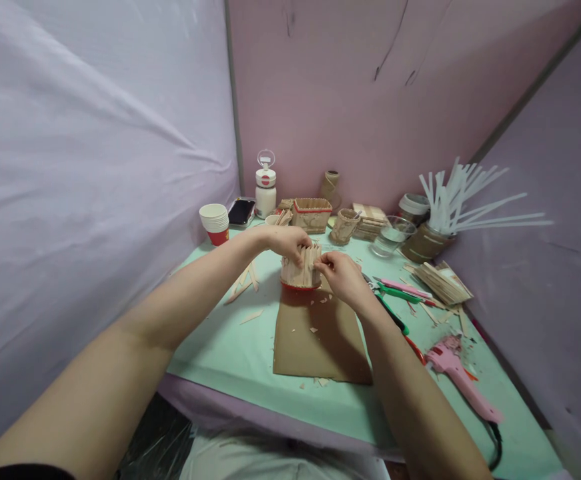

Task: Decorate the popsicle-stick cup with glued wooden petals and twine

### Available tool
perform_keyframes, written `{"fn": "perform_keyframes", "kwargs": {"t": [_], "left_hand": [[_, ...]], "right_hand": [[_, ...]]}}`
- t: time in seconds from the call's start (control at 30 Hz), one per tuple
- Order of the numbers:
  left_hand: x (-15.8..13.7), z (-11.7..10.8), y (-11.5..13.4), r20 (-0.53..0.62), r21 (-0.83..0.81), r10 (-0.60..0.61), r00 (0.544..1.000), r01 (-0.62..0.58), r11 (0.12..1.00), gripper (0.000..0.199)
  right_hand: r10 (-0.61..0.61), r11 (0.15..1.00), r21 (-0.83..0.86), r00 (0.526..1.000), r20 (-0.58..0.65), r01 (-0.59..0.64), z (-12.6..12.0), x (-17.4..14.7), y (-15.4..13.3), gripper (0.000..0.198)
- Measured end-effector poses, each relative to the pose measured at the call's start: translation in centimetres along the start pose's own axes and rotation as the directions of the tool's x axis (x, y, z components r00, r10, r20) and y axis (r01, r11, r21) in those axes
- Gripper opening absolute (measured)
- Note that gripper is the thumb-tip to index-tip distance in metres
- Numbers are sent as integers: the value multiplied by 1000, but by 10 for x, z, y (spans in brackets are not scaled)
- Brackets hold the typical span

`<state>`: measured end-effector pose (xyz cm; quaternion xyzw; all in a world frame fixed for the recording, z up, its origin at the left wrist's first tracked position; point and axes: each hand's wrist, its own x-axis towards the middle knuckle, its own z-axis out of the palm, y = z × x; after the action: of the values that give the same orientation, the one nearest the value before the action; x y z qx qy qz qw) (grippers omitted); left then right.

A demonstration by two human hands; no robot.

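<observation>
1. The thing getting all the attention is a light wooden stick piece point(300, 275), right at the far end of the brown cardboard sheet point(320, 350). Its sticks stand upright side by side, with a red band around the bottom.

2. Left hand point(290, 241): the grip is clamped over the top of the piece, thumb down on the near sticks. The other fingers are mostly hidden from where I'm standing.

3. Right hand point(343, 273): the grip is drawn in close, thumb and fingertips at the piece's right edge. Honestly can't tell if there's a stick pinched in there or not.

4. Little wood scraps point(313, 330) are scattered on the cardboard, and a few loose sticks point(253, 277) lie on the green table point(220, 340) to its left.

5. Beyond the cardboard, over to the left, you've got stacked paper cups point(215, 223), a phone point(241, 212) and a white bottle point(265, 199).

6. Straight beyond the cardboard there's a rectangular basket point(311, 218) with red trim, a small round cup point(345, 228) slightly right of that, and a spool of twine point(330, 187) behind them.

7. Beyond the cardboard and to the right: a clear bowl point(393, 237), then a brown container point(424, 245) stuffed with long white sticks point(447, 208).

8. Right of the cardboard, a green-handled tool point(397, 293) sits near a pink pen point(410, 287), with a pink glue gun point(463, 381) lying nearer me.
</observation>
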<state>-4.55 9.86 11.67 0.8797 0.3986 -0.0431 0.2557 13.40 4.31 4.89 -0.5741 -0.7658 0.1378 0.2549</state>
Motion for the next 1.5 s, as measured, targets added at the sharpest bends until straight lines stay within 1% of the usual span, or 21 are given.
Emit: {"fn": "perform_keyframes", "kwargs": {"t": [0.2, 0.4, 0.77, 1.27, 1.5], "left_hand": [[-1, 1, 1, 0, -9, -3, 1000, 3, 1000, 25], [1, 1, -2, 0, -4, 9, 1000, -9, 1000, 28], [5, 2, -6, -7, 33, 24, 1000, -24, 999, 26], [2, 1, -1, -3, 20, 11, 1000, -11, 1000, 24], [-1, 2, 5, -38, 24, -15, 999, 16, 1000, 26]], "right_hand": [[-3, 998, -56, 1000, -15, 2, -1, 0, -2, 18], [-17, 998, -69, 999, -39, 14, 1, 0, 0, 16], [-29, 998, -64, 996, -79, 24, 3, -2, -1, 16], [-40, 999, -33, 994, -104, 37, 7, -6, -1, 17], [-27, 1000, -5, 993, -116, 27, 8, -8, -1, 14]]}}
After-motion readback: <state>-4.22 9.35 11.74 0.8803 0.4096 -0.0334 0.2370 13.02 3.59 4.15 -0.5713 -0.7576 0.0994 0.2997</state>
